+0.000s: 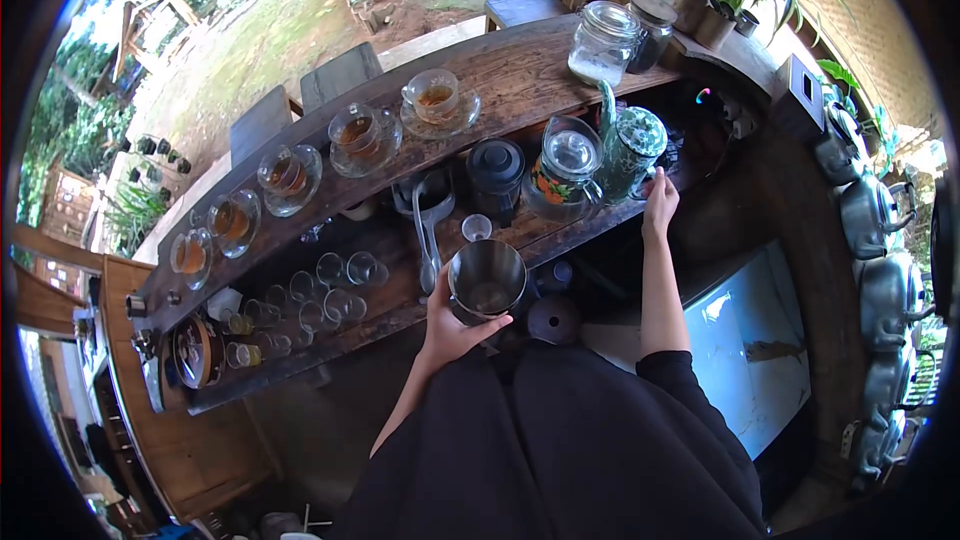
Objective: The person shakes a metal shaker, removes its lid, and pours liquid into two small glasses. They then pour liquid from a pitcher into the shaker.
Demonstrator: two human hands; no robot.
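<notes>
My left hand (453, 333) is wrapped around a metal cup (488, 280), held in front of my body with its open top toward me. At the right, my right hand (660, 202) is closed on the handle of a green speckled enamel teapot (636, 145), which stands on the lower shelf. Beside the teapot is a glass pitcher (566, 165) with an orange floral pattern. A dark lidded canister (496, 172) and a small clear cup (477, 228) stand between the pitcher and the metal cup.
Several glass cups of amber drink on saucers (433, 103) line the curved wooden counter (520, 70). Several small glasses (345, 305) stand on the lower shelf at left. A glass jar (604, 45) is at the back. Several metal kettles (868, 218) line the right side.
</notes>
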